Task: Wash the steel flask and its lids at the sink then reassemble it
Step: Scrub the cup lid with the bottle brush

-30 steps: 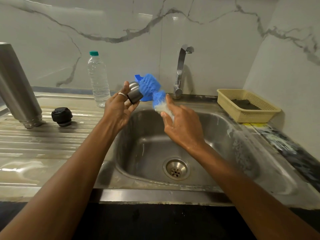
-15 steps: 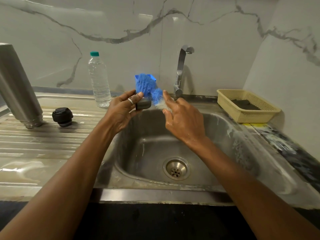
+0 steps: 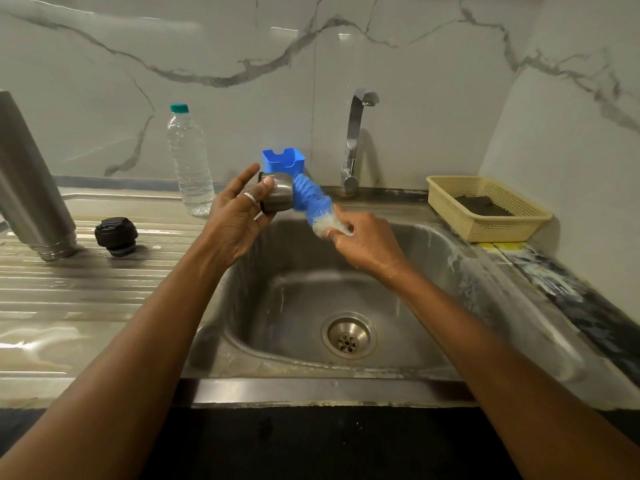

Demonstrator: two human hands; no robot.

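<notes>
Above the back left of the sink basin (image 3: 408, 258), my left hand (image 3: 239, 216) grips the steel cup lid (image 3: 278, 195) with its open end turned right. My right hand (image 3: 363, 244) pinches the blue and white bottle brush (image 3: 313, 202), whose bristles press against the lid. The steel flask body (image 3: 31, 188) stands upside down on the draining board at far left. Beside it lies the black inner stopper (image 3: 116, 235).
A clear plastic bottle (image 3: 189, 161) with a green cap stands behind the draining board. A blue holder (image 3: 282, 161) sits by the tap (image 3: 356, 140). A beige basket (image 3: 485, 209) with a dark scrub pad rests at the right. The drain (image 3: 348, 336) lies mid-basin.
My left hand turned the lid so its open end faces right. The brush swung from upright behind the lid down to the lid's right side, with my right hand lower.
</notes>
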